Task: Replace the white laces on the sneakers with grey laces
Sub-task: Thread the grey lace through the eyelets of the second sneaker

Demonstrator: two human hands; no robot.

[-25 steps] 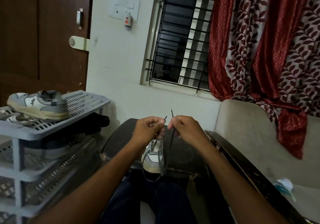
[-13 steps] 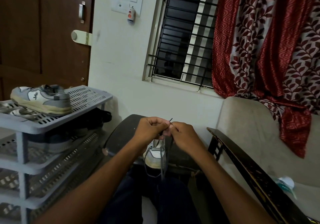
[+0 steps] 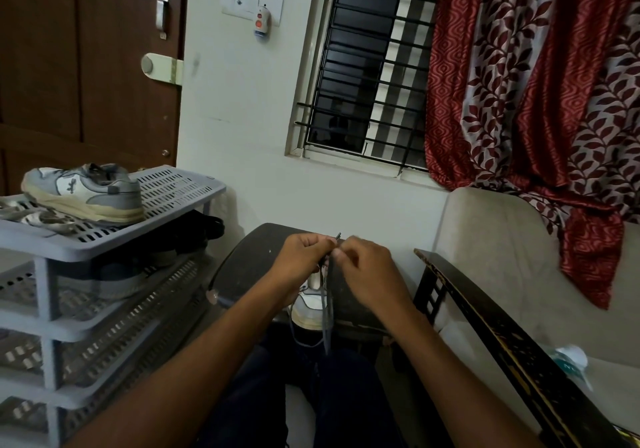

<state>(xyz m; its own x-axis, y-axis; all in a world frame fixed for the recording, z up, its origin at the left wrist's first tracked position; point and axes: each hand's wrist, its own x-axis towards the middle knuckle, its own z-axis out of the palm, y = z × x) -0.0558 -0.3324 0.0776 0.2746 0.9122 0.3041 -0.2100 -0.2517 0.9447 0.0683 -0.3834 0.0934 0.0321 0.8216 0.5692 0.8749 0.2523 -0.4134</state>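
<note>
Both hands meet at centre, fingertips nearly touching: left hand [image 3: 300,257] and right hand [image 3: 367,267] are each closed in a pinch on the grey lace [image 3: 328,309], whose tips poke up just above the knuckles w/ the rest hanging down in 2 strands. Just under the hands a white sneaker [image 3: 310,305] sits on the near edge of a dark table [image 3: 249,260], above the person's lap. Far left, the 2nd sneaker [image 3: 85,193] lies on top of a grey shoe rack [image 3: 173,188]; a beige sofa [image 3: 502,257] is at right.
</note>
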